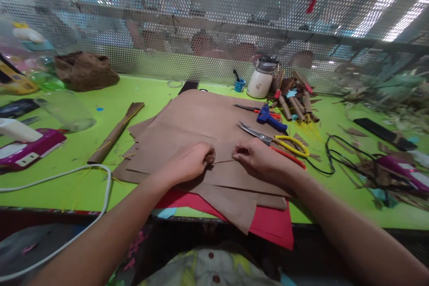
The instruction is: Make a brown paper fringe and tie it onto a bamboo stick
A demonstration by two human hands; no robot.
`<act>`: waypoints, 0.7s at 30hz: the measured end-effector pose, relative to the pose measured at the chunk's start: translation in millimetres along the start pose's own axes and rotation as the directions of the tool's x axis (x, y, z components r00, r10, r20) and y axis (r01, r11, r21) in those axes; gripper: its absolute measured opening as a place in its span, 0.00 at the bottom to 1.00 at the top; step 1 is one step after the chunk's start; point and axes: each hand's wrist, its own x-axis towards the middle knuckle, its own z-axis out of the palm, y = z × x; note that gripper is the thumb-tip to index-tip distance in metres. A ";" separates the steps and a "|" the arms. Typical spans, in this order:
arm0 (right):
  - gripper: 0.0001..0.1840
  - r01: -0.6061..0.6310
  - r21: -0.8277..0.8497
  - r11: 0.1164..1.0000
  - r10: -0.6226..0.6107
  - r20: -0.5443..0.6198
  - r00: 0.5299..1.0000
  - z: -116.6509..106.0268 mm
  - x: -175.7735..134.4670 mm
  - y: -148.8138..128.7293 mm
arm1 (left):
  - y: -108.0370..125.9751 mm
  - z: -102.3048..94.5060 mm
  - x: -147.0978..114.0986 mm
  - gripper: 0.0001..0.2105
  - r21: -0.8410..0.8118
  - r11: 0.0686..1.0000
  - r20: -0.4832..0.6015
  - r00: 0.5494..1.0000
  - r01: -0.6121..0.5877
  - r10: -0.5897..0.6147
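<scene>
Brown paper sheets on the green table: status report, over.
Left hand and right hand: both curled over brown paper sheets, grip unclear. Sheets loosely stacked, edges askew. Possibly in the way: yellow-handled metal scissors, lying on sheets near right hand.

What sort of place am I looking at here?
Most likely a small craft workshop. Brown paper sheets are spread on the green tabletop, with yellow-handled scissors and what looks like a blue glue gun to their right, and small brown rolls piled behind.

Green table [134, 89], perforated screen [150, 20]
</scene>
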 end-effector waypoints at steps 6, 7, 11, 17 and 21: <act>0.07 -0.021 -0.005 1.000 0.021 0.005 1.000 -1.8 3.0 2.2 | -4.2 1.7 0.5 0.08 0.019 0.998 -0.007 0.998 -0.060 0.060; 0.07 -0.019 -0.007 1.000 0.019 0.012 1.000 -2.2 3.4 2.5 | -4.4 1.7 0.2 0.08 0.031 0.997 -0.004 0.998 -0.069 0.069; 0.08 -0.025 -0.005 1.000 0.025 0.052 0.998 -3.5 5.3 4.2 | -2.0 0.3 -2.0 0.08 0.093 0.991 0.003 0.995 -0.100 0.100; 0.06 -0.054 -0.007 0.999 0.055 0.074 0.996 -3.4 6.3 4.6 | 2.7 -1.1 -4.4 0.07 0.147 0.982 -0.009 0.992 -0.121 0.124; 0.05 -0.040 -0.017 0.999 0.040 0.040 0.998 -5.7 2.8 -3.8 | 2.6 -0.2 -5.5 0.07 0.163 0.975 -0.012 0.987 -0.154 0.158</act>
